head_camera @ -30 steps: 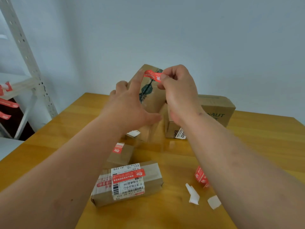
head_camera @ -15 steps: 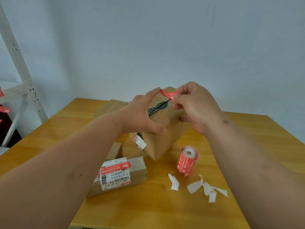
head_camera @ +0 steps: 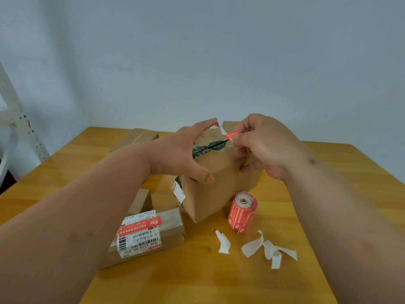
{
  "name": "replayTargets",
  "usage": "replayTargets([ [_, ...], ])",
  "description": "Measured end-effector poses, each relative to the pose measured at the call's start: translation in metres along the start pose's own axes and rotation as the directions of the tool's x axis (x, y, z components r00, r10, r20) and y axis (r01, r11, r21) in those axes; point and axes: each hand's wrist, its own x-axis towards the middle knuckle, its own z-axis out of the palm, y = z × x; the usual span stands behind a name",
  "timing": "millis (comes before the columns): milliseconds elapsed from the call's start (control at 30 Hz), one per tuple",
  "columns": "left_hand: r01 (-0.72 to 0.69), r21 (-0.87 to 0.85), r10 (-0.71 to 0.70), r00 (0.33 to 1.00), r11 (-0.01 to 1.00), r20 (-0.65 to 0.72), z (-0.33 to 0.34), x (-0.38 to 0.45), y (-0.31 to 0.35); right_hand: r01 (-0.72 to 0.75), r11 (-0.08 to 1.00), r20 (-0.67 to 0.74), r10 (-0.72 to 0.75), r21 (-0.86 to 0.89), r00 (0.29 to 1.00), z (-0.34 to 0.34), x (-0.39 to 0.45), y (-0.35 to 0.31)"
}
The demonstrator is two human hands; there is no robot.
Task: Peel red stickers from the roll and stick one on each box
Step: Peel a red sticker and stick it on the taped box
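The red sticker (head_camera: 230, 135) is up over the top of the big brown box (head_camera: 215, 189), stretched between both hands with a bit of white backing curling off its left end. The right hand (head_camera: 260, 148) pinches the right end between thumb and fingers, and the left hand (head_camera: 183, 154) has a fingertip on the left end while its thumb rests against the box's near edge. That box sits mid-worktop, tilted a little, with a dark leafy print on top. Just to its right and nearer is the red sticker roll (head_camera: 241, 212), lying on the wooden worktop (head_camera: 197, 279). Near that are some white backing scraps (head_camera: 264, 249). On the near left there's a flat labelled box (head_camera: 149, 233) already wearing a red sticker.
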Motion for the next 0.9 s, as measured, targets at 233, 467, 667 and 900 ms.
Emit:
replayTargets([
  [233, 0.150, -0.106, -0.131, 0.977, 0.983, 0.170, 0.015, 0.001, -0.015, -0.117, 0.993, 0.052, 0.116, 0.000, 0.992, 0.018, 0.010, 0.017],
  [467, 0.200, -0.378, -0.173, 0.979, 0.904, 0.104, 0.015, 0.001, -0.023, -0.081, 0.996, -0.088, 0.078, -0.035, 0.993, 0.019, 0.026, 0.033],
  [667, 0.175, -0.455, -0.350, 0.875, 0.873, -0.334, 0.026, 0.013, -0.020, 0.025, 0.992, -0.160, -0.045, -0.125, 0.986, 0.029, 0.038, 0.036],
  [900, 0.216, -0.494, -0.406, 0.856, 0.842, -0.319, 0.018, 0.021, -0.015, 0.090, 0.931, -0.144, -0.149, -0.353, 0.978, 0.032, 0.050, 0.041],
])
